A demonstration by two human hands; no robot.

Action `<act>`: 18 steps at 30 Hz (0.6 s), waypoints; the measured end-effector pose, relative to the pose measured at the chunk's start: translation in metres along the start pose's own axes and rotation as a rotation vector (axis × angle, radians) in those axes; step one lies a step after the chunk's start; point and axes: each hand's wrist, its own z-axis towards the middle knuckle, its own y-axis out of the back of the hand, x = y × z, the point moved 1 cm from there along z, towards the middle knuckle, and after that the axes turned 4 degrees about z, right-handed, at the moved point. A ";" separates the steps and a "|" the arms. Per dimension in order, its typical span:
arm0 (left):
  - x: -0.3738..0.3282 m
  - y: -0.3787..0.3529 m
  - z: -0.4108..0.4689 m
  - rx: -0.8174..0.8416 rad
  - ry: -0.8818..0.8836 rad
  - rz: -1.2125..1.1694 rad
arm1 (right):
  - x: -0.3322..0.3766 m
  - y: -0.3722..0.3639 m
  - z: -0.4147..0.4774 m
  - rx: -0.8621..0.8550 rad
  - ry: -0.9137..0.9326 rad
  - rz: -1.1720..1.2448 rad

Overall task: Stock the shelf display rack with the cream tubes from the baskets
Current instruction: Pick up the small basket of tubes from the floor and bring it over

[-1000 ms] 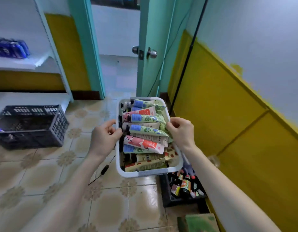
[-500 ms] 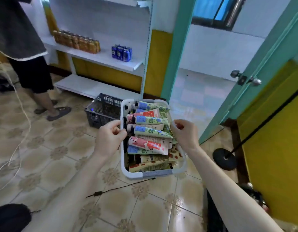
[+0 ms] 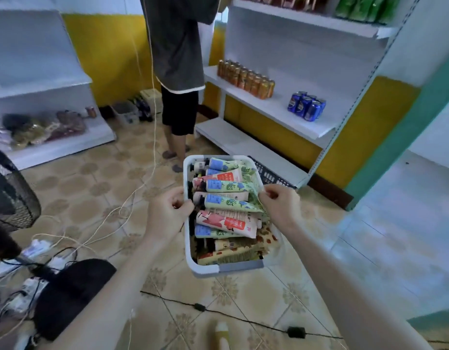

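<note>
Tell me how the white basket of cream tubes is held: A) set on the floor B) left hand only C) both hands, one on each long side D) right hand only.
C: the left hand grips the left rim of the white basket, the right hand its right rim.

what the view withholds

the lower cream tubes (image 3: 227, 222) lie buried under the top layer, and their print is too small to read. where the left hand (image 3: 167, 213) and right hand (image 3: 280, 205) grip the white basket (image 3: 239, 267), the fingertips cannot be made out. the black crate (image 3: 271, 176) is mostly hidden behind it. the top edge cuts off a standing person (image 3: 176, 46) and green packets (image 3: 362, 7). the far-left shelf bags (image 3: 41, 127) are blurred.
</note>
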 end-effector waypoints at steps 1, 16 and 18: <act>0.005 0.004 0.012 -0.041 0.017 0.017 | 0.003 -0.014 0.016 0.032 0.019 0.013; 0.053 0.060 0.173 -0.435 0.220 0.105 | 0.085 -0.177 0.220 0.388 0.330 0.101; 0.063 0.070 0.192 -0.466 0.242 0.116 | 0.097 -0.198 0.237 0.418 0.355 0.114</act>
